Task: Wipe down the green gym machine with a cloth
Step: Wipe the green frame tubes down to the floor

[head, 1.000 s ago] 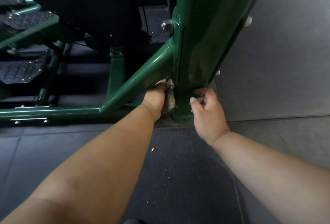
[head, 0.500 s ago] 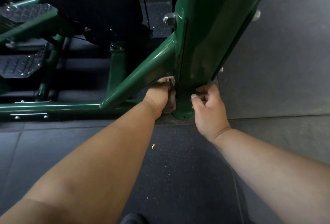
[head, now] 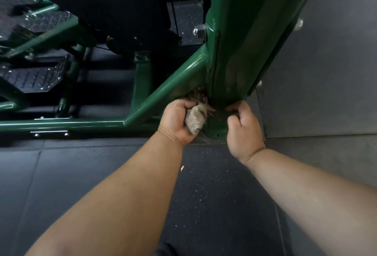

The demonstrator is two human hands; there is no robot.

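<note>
Left hand (head: 177,120) curled round a bunched beige cloth (head: 195,121), grip closed on it, thumb over the top of the wad. Cloth pressed into the corner where the slanted green bar (head: 171,87) meets the thick green post (head: 244,37), low down near the post's foot. Upper end of the cloth darker, tucked under the slanted bar and partly in shadow.

Right hand (head: 243,128) just right of the cloth, at the near face of the post base, fingers curled in. Grip looks closed, fingertips touching the post's lower edge; whether anything is pinched between them, cannot tell. Hands near each other, not touching, post base (head: 216,132) between them.

Green gym machine filling the far half of the view: post rising up and out of frame, slanted bar running down left to a low horizontal bar (head: 67,123) along the floor. Bolt (head: 199,31) on the left side of the post, higher up. Black pad (head: 114,4) far left of the post. Two black tread-pattern footplates (head: 32,77) at far left, one above the other.

Dark speckled rubber floor (head: 204,194) under both forearms. Small orange speck (head: 182,168) on the floor between the arms. Plain grey floor tile (head: 326,72) to the right of the post.
</note>
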